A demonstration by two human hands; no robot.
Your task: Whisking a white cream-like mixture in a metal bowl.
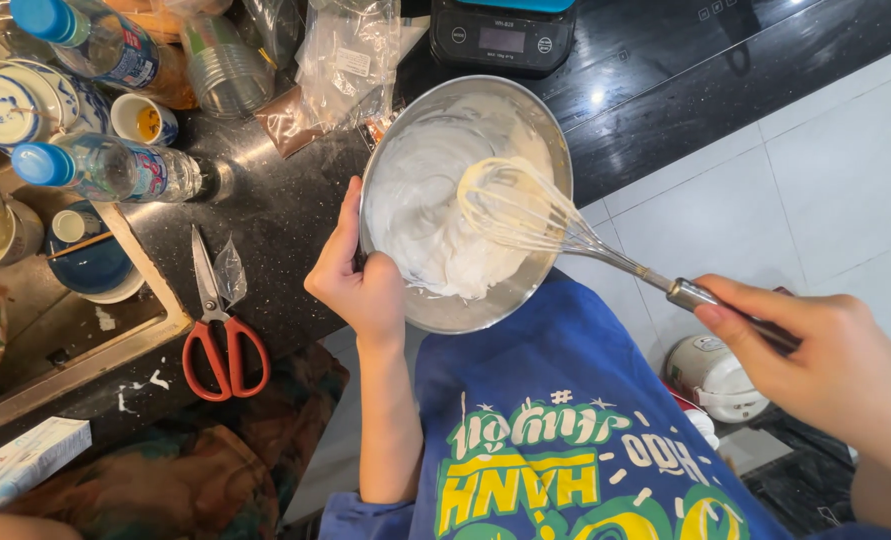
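Whipped white cream (pixel 435 215) fills the steel mixing bowl (pixel 465 310), which sits tilted at the edge of the black counter (pixel 275 215), partly over your blue shirt. Your left hand (pixel 357 280) grips the bowl's near-left rim, its fingers (pixel 348 215) curled and clamped on the metal edge. Your right hand (pixel 825 365) is closed around the handle of a wire whisk (pixel 535 215), fingers wrapped tight on it; the whisk's loops rest in the cream at the bowl's right side, coated pale yellow. Red-handled scissors (pixel 220 330) lie on the counter left of your left hand, well apart from the bowl. A digital kitchen scale (pixel 500 35) stands just beyond the bowl's far rim.
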